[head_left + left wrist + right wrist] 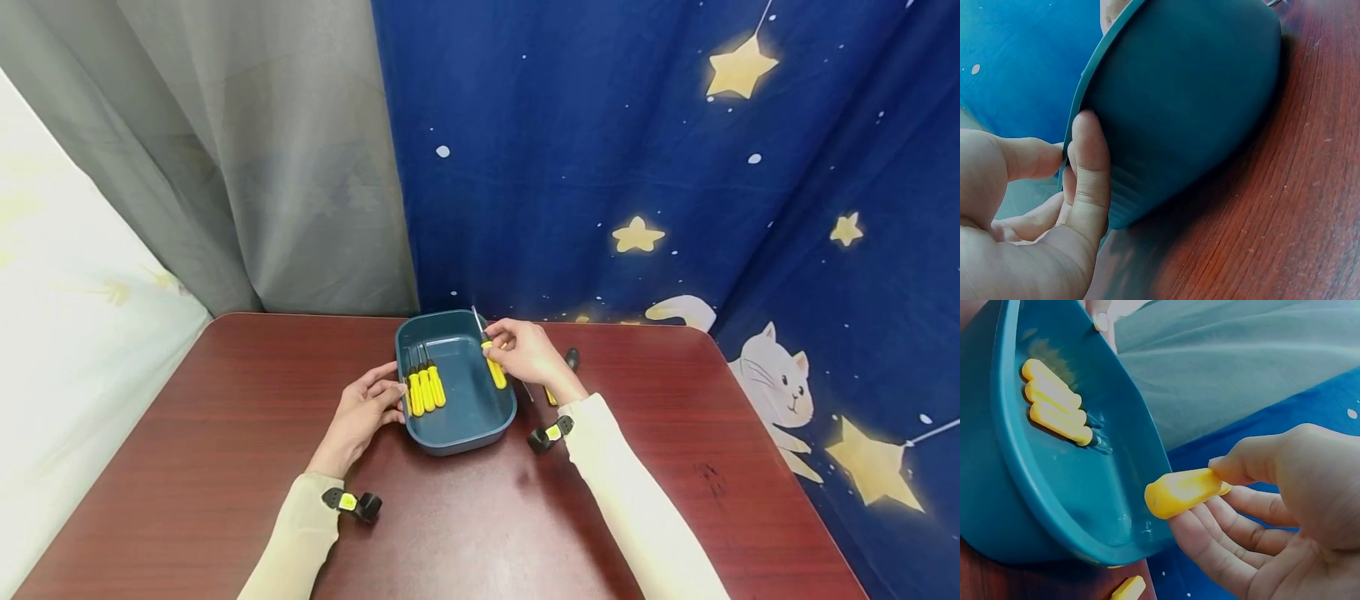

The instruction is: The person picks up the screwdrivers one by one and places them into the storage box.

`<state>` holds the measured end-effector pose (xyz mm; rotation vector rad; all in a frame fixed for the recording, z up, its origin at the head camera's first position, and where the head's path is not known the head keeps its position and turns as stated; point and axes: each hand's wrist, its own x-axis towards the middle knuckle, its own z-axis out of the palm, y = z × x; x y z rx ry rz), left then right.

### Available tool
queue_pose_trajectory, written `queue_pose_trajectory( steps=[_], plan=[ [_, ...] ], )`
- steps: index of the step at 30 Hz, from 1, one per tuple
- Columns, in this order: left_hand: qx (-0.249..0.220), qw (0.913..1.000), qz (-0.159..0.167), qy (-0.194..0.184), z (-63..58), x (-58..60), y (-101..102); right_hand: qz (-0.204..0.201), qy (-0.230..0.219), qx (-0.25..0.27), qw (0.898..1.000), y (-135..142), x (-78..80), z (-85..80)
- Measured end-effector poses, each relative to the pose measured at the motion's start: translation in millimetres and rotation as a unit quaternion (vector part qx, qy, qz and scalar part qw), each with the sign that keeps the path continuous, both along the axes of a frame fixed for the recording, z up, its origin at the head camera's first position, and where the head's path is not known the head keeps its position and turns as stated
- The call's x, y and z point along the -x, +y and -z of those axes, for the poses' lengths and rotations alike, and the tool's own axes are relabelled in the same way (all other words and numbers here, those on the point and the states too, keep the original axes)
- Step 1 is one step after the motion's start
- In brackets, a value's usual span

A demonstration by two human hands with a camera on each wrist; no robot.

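Observation:
A dark teal plastic bin (461, 442) stands near the back edge of the table. Inside it, along the left wall, three screwdrivers (425, 392) lie side by side, yellow handles toward the person. My left hand (363, 408) grips the bin's left rim, thumb on the inner side and fingers against the outer wall (1179, 94). Over the bin's right side, my right hand (521, 350) pinches another screwdriver (1182, 494) by its yellow handle between thumb and fingers. Its thin metal shaft points up and away from the person.
Right of the bin, partly hidden by the right forearm, lie a yellow handle (551, 397), a black handle end (572, 359) and a thin metal shaft (528, 392). Behind the reddish-brown table (247, 417) hang a grey curtain (315, 167) and a blue star-patterned one (525, 167).

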<state>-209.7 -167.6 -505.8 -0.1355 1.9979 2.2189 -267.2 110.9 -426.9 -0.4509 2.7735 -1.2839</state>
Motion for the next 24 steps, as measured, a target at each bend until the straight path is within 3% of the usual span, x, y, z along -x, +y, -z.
queue_pose_trajectory(
  steps=[24],
  plan=[
    [-0.008, 0.9999, 0.002, 0.015, 4.2, -0.4, 1, -0.057, -0.043, -0.103, 0.992, -25, 21.5, -12.3]
  ],
)
